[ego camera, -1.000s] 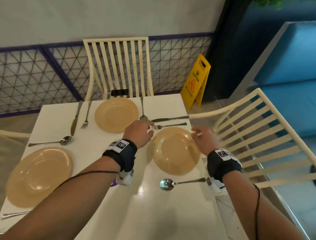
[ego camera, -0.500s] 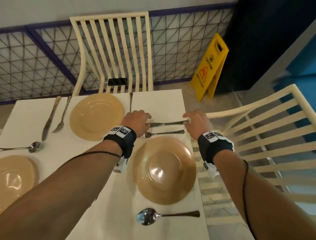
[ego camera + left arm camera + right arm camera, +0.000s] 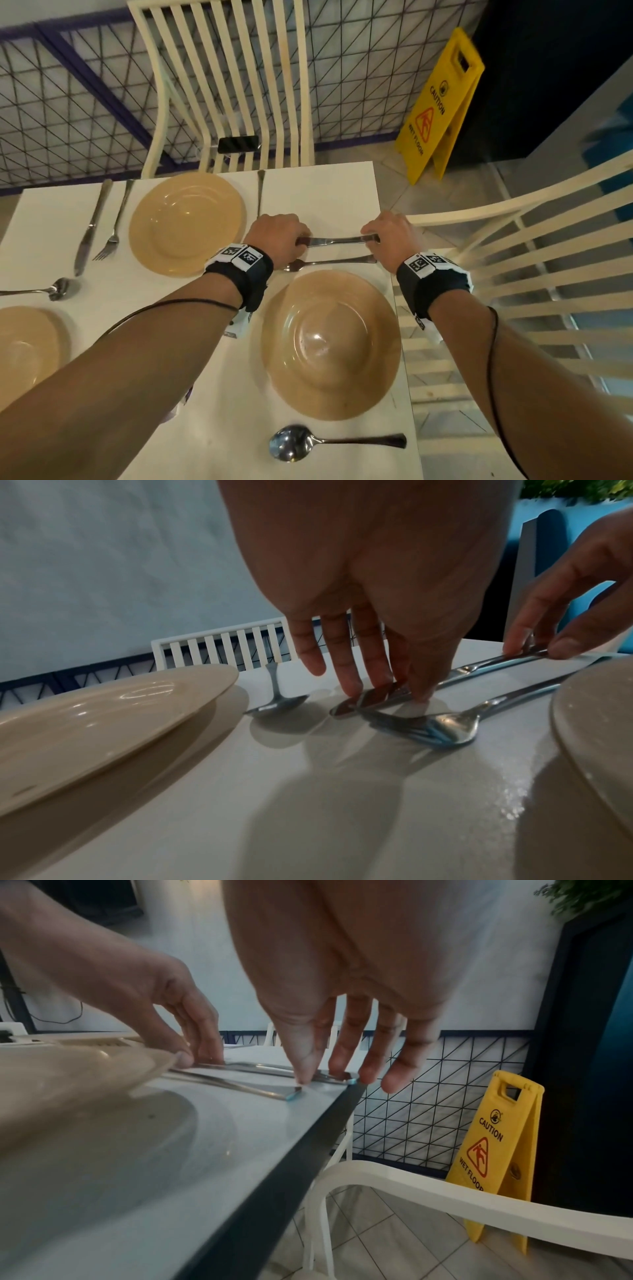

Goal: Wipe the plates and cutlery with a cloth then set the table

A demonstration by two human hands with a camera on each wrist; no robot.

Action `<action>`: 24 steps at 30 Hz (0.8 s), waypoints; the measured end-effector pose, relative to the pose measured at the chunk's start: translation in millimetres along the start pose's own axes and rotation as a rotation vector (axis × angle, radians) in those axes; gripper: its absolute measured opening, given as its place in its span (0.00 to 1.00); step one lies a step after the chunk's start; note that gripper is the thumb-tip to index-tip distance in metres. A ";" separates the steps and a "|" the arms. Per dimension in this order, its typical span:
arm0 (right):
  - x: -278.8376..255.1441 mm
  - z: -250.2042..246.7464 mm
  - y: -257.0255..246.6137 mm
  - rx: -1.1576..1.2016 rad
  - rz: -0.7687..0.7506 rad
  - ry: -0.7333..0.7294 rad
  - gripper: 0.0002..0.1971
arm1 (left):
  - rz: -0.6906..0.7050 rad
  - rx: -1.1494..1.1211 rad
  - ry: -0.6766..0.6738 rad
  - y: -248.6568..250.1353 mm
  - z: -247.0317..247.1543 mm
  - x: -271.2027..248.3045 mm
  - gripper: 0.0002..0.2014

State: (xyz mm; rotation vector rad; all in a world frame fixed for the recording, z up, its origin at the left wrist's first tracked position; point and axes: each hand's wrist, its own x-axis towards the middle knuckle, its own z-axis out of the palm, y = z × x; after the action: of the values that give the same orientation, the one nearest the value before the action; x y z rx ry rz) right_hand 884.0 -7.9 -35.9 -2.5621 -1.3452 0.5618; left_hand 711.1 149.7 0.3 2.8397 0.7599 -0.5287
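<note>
Two hands pinch one knife [image 3: 337,241] | left hand [image 3: 278,240] fingers at blade, right hand [image 3: 390,241] fingers at handle | knife lies on counter [image 3: 329,192] beyond plate [image 3: 330,344], beside fork [image 3: 329,263] | likely straightening the setting

"CAUTION" and "WET FLOOR" in print on the yellow floor sign [image 3: 439,106]

cream slatted chairs [image 3: 226,85] far and right [image 3: 534,246]; black wire-mesh fence [image 3: 68,113] behind; yellow wet floor sign [image 3: 442,102] on pale tiles [image 3: 394,178]
</note>
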 end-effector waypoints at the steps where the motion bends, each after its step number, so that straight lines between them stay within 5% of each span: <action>1: 0.7 0.2 0.2 -0.001 -0.003 0.007 0.12 | 0.004 0.005 0.003 -0.4 -0.5 1.1 0.13; 24: 1.5 1.4 -5.0 0.008 -0.009 0.024 0.12 | 0.032 0.005 0.036 -6.6 0.5 3.8 0.13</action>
State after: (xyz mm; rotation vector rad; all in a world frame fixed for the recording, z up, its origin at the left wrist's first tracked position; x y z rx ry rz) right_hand 880.5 -3.8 -35.9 -2.5473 -1.3428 0.5318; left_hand 710.8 157.0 -2.0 2.8680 0.7190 -0.4764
